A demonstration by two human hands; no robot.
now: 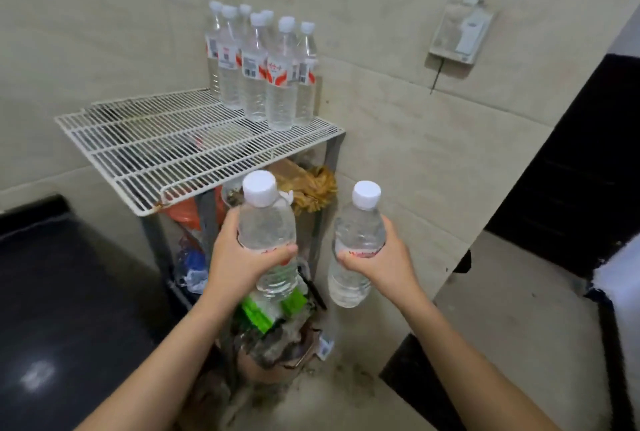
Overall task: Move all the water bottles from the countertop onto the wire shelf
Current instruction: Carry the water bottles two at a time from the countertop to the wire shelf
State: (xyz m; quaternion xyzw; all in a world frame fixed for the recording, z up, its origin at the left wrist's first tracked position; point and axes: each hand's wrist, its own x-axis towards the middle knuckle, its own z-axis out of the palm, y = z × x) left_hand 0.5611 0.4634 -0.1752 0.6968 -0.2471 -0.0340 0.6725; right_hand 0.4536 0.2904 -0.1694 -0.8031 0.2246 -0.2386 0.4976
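Bench: the dark, glossy bench [69, 292] lies at your near left.
Left hand: your left hand [235, 264] is wrapped round the label band of one water bottle, thumb across the front and fingers behind.
Left bottle: the left bottle [266, 226] is upright with its white cap up. You hold it in the air on the near side of the shelf's front edge.
Right hand: your right hand [384, 264] grasps a second bottle at its label band in the same way.
Right bottle: the right bottle [360, 233] is close to upright. It hangs to the right of the left bottle and apart from it.
Clutter: a green-and-white pack [263, 312] and bags sit low beneath the held bottles and under the shelf.
Wire shelf: the white wire shelf [156, 150] stands in the wall corner, beyond both hands.
Shelved bottles: seven shelved bottles [263, 70] stand upright in a tight cluster on the shelf's far right corner, next to the wall.
Wall box: a grey wall box [460, 32] is mounted far right, well apart from the shelf.
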